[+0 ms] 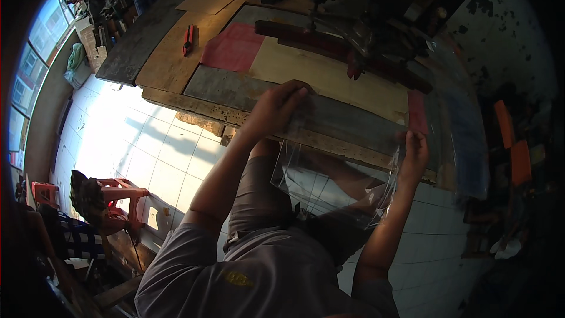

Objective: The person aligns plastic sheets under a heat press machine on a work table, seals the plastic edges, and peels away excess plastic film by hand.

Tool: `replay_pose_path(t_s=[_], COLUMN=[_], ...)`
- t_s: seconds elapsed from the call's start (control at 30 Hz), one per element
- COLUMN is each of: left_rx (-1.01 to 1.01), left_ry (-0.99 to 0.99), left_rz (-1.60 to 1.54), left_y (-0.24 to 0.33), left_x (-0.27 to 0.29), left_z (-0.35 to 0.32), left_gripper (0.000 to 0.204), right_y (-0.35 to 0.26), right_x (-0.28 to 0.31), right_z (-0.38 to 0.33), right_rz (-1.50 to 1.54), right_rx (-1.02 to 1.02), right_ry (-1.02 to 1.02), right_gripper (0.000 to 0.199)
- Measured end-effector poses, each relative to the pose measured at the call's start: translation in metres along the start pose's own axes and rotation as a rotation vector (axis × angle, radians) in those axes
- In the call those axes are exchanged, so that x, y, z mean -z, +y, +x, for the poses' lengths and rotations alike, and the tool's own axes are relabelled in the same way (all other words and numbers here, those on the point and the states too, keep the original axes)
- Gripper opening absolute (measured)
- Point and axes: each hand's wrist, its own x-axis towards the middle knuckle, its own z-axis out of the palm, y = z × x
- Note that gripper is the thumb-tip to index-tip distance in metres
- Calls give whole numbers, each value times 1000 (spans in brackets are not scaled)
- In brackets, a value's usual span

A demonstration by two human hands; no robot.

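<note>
Both hands pinch a clear plastic bag [335,171] — left hand [276,109] up top, right hand [415,153] gripping the edge — slippery film could slide free or crease.

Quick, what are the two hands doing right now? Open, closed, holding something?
Left hand: closed on the top edge of a clear, floppy plastic sheet.
Right hand: closed, pinching the same sheet's right edge.

A clear plastic bag [335,171], seemingly empty, hangs over the lap. More clear bags [459,141] lie stacked at the workbench's right end.
</note>
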Motion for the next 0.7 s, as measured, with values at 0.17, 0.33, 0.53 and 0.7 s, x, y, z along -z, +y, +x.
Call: replay_pose_path(t_s=[0.17,0.33,0.53,0.7], left_rx=[64,105,135,93], left_ry=[91,64,41,17], left_rz=[-31,-52,77,18], left_y=[13,4,13,12], left_x=[-15,-14,-12,-10], left_z=[-15,-16,-15,-15], left_gripper=[29,30,29,27], right_y=[7,6,7,6], right_x=[-1,-3,-3,-2], right_z=[-1,-3,-3,-3], right_rz=[-12,-13,-13,-28], right_rx=[-4,10,-2,4], right_ry=[41,68,76,72], right_gripper=[22,21,22,21])
